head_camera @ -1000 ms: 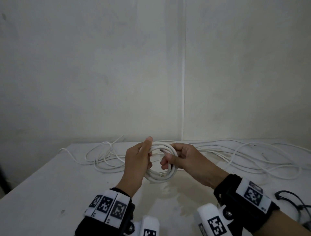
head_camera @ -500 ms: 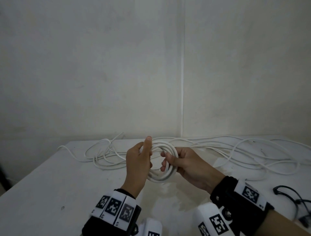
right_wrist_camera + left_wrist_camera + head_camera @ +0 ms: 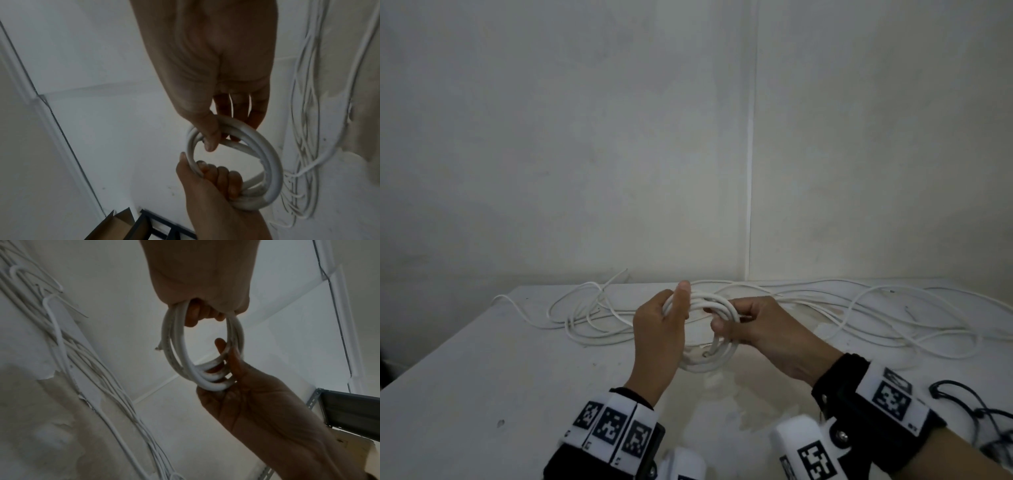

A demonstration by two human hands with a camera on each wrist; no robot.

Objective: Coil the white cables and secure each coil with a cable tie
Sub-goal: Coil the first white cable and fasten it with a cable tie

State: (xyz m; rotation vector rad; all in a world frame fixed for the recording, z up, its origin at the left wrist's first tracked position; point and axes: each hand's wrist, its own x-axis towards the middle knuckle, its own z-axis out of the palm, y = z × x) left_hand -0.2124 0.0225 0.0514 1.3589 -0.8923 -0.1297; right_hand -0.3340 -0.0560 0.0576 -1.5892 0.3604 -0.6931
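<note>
Coil: we hold the white coil [image 3: 717, 337] upright between both hands, lifted just above the table [image 3: 482, 370], near its middle.
Left hand: our left hand [image 3: 659, 337] has its fingers curled through the ring on its left side, thumb straight up along the loops.
Right hand: our right hand [image 3: 760, 330] pinches the opposite side, thumb over the strands and fingers wrapped behind.
Loose cables: more white cables [image 3: 859, 308] sprawl along the table's far edge, behind the coil and well apart from our hands.
Black cord: a thin black cord [image 3: 962, 404] lies at the right edge of the table, beside our right wrist.
Wall: a bare wall with a vertical white strip [image 3: 751, 137] rises behind.
Hidden: our left palm covers part of the ring; the black cord runs out of view, and we cannot make out any tie on the coil.
</note>
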